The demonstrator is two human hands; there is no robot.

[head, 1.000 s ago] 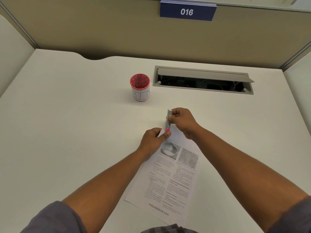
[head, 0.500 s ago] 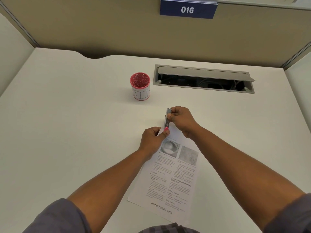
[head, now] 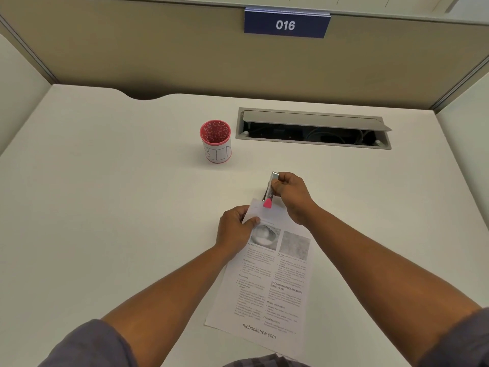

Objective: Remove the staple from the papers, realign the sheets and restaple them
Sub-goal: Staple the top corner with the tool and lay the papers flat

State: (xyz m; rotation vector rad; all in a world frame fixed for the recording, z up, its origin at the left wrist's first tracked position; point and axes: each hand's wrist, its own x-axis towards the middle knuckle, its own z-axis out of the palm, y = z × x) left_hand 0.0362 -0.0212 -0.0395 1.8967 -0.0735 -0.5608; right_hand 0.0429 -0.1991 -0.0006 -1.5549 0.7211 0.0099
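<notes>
Nearest the camera, grey sleeves (head: 87,345) frame both bare forearms, which reach forward over a white desk (head: 105,221); the papers (head: 267,282) lie flat on the desk just right of centre, turned a little clockwise, printed side up with two grey pictures near the top and a web address along the near edge; the left hand (head: 235,229) is closed on the papers' far left corner, thumb on top of the sheet and fingers curled at or under its edge, the corner looking slightly lifted; just beyond, at the papers' far edge, the right hand (head: 291,194) is closed around a slim metal stapler (head: 271,189) held steeply on end, its pink tip (head: 267,203) pointing down and touching or just over the top margin of the page, its silver end sticking up above the knuckles; whether a staple sits in the sheets cannot be told at this size; farther off and to the left stands a cup (head: 217,144) with a red rim and speckled red inside, a white band with handwritten letters around its wall, well apart from the hands; to its right a grey cable hatch (head: 315,127) is set into the desk, lid propped open over dark wiring; behind everything rises a beige partition (head: 158,54) bearing a blue sign (head: 287,23) reading 016.
</notes>
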